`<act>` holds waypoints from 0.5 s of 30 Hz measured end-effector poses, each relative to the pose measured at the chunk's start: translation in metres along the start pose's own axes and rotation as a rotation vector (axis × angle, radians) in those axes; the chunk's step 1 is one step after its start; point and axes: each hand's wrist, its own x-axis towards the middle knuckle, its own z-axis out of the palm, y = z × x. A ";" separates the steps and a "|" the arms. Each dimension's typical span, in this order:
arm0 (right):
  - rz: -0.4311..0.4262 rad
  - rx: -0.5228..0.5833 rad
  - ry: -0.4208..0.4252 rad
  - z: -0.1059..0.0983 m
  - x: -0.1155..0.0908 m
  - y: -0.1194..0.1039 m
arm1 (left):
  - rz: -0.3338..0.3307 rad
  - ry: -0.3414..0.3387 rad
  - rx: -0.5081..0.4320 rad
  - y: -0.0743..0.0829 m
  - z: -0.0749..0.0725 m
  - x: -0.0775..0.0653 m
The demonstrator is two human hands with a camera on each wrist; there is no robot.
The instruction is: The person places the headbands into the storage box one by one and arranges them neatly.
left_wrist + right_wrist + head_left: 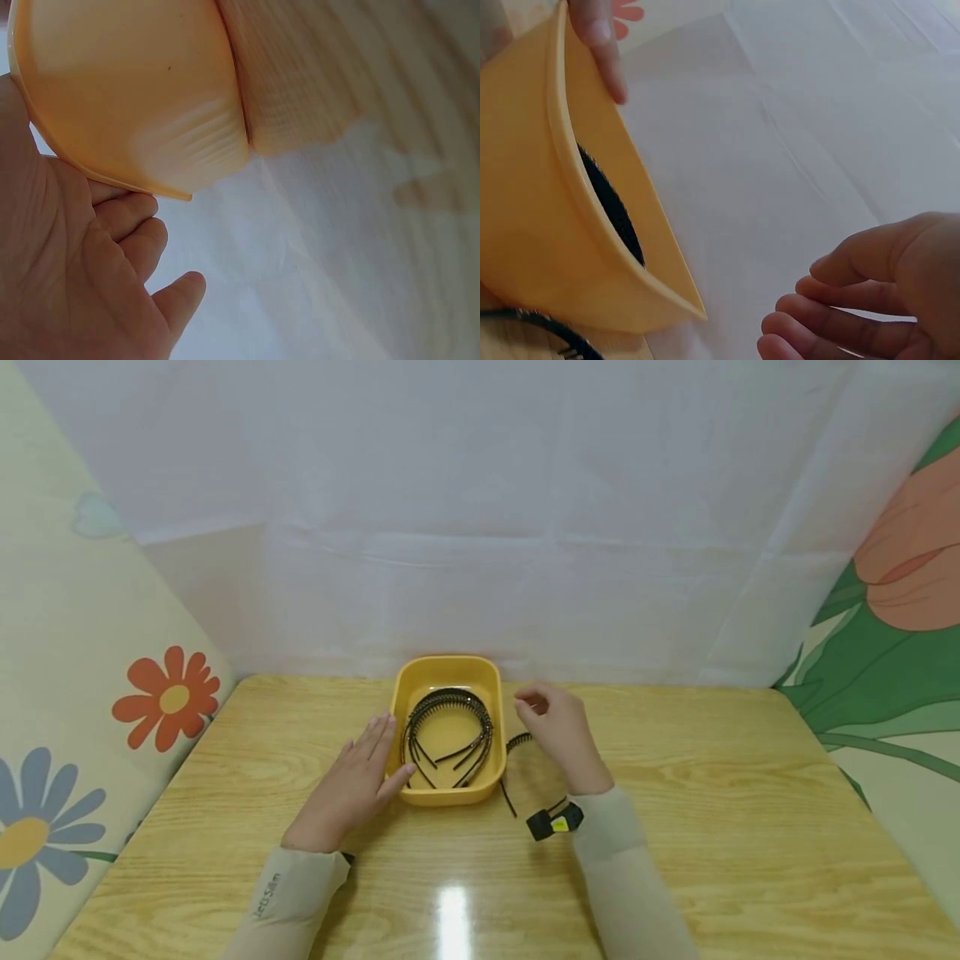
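Observation:
A yellow plastic bin [447, 797] stands on the table and holds several black toothed headbands [486, 727]. Against its left rim lies my left hand [352, 789], fingers extended and thumb over the near left corner; the left wrist view shows that hand [82, 255] touching the rim from outside. To the right of the bin, my right hand [562, 731] hovers with loosely bent fingers and nothing between them. Below it another black headband [519, 741] rests on the table beside the bin, partly covered by the hand; the right wrist view catches part of this headband [544, 321].
The wooden table [712, 827] extends to both sides of the bin. A white cloth [480, 527] hangs along the table's back edge, close behind the bin. Floral panels [67, 635] flank the table. A black wrist camera [553, 821] is on the right wrist.

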 end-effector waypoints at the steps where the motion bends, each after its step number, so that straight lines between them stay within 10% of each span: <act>1: 0.012 -0.002 -0.003 -0.002 0.001 0.003 | 0.002 0.002 -0.001 0.000 0.000 0.000; 15: 0.140 -0.119 -0.119 -0.026 0.008 0.041 | 0.011 0.002 -0.012 -0.005 0.004 0.003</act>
